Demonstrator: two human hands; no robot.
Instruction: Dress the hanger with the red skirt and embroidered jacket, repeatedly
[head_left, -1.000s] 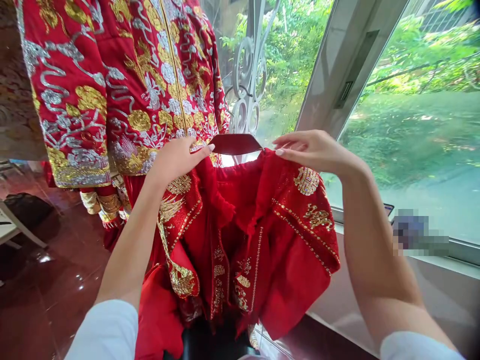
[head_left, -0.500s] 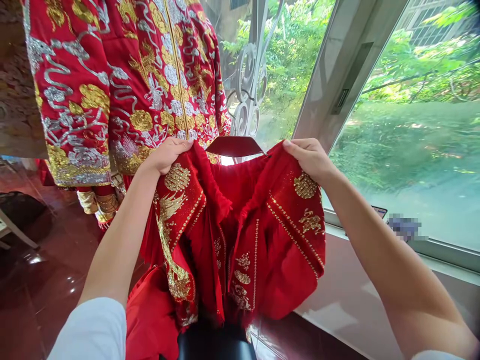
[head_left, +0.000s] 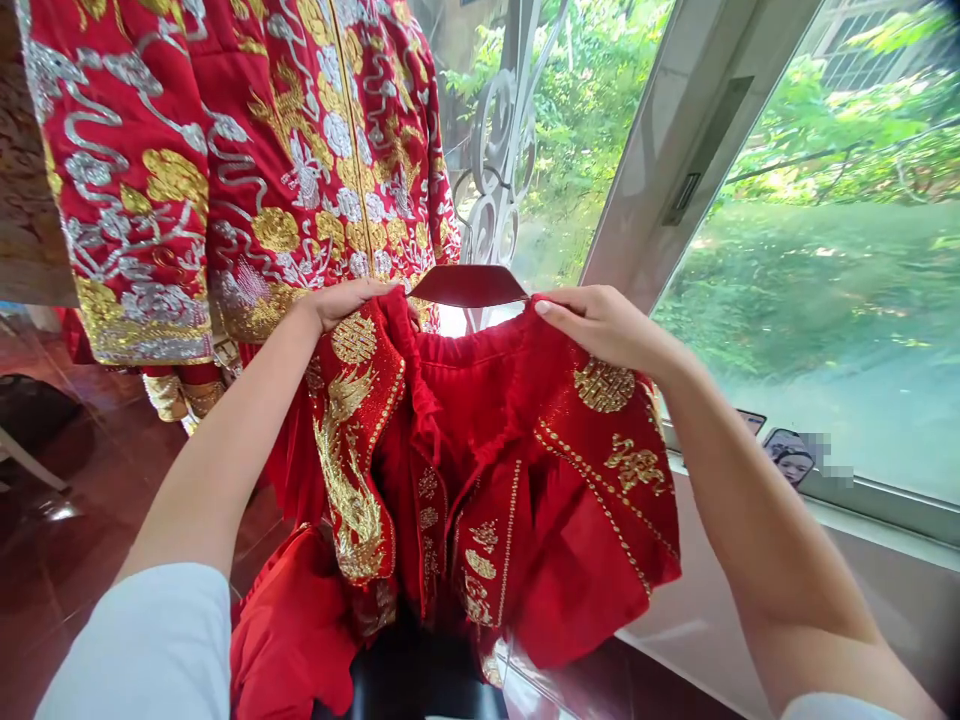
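Observation:
A red skirt (head_left: 480, 375) with a gathered waistband and gold-embroidered panels hangs from a dark red hanger (head_left: 471, 287) in front of me. My left hand (head_left: 349, 303) is closed on the waistband by the hanger's left end, most of its fingers hidden behind the cloth. By the right end, my right hand (head_left: 604, 322) pinches the other side of the waistband, thumb on the near face. The waist is spread wide between both hands, and the lower panels fall loosely in folds.
A red jacket (head_left: 322, 150) with gold and silver embroidery hangs at upper left. Red cloth (head_left: 289, 635) lies beside a black, smooth surface (head_left: 427, 685) below. On the right are a window (head_left: 810, 300) and a sill bearing small flat items (head_left: 789, 455).
Both hands have shifted along the waistband. My right hand first rested loosely near the hanger, then gripped farther out and lifted the edge; now it is back near the hanger's end.

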